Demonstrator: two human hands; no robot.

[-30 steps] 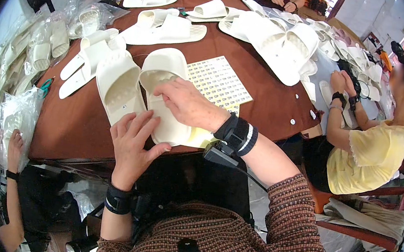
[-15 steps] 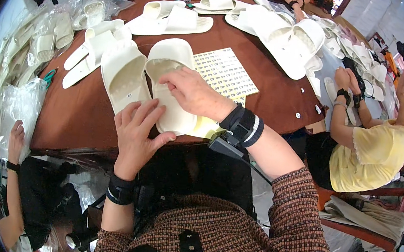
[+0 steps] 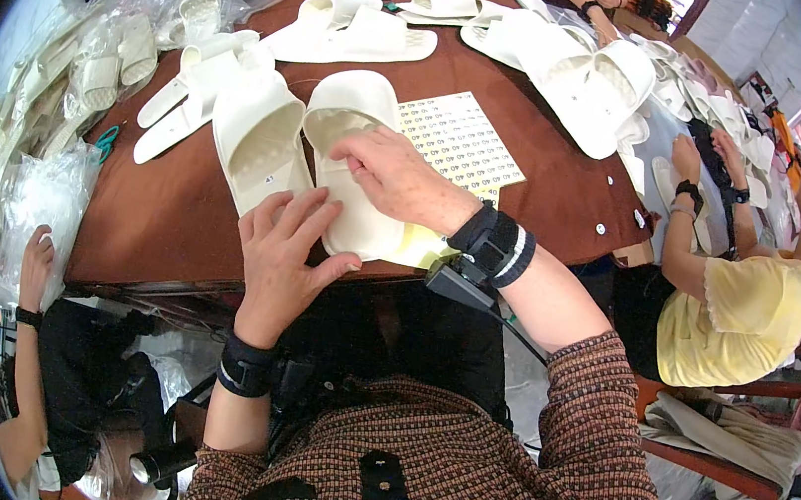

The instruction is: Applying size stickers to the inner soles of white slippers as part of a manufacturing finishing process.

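A pair of cream slide slippers lies side by side at the table's near edge, toes pointing away from me. My left hand (image 3: 284, 261) rests at their heels with its fingers spread, touching the right slipper (image 3: 351, 96) near its heel. The left slipper (image 3: 256, 137) carries a small printed sticker on its insole. Over the right slipper's footbed, just behind the strap, my right hand (image 3: 399, 182) is closed with its fingertips curled together; whatever they hold is hidden. A sheet of small printed stickers (image 3: 464, 138) lies beside that slipper, partly under my right wrist.
More cream slippers (image 3: 352, 34) sit across the brown tabletop (image 3: 168, 231). Bagged slippers (image 3: 102, 78) pile up at the left, by green-handled scissors (image 3: 108, 142). Co-workers sit around; one in a yellow top (image 3: 738, 311) is on the right.
The whole view has shifted slightly, so the slippers appear a little further right. My hands keep nearly the same pose on the slippers. The right-hand co-worker's hands have moved apart.
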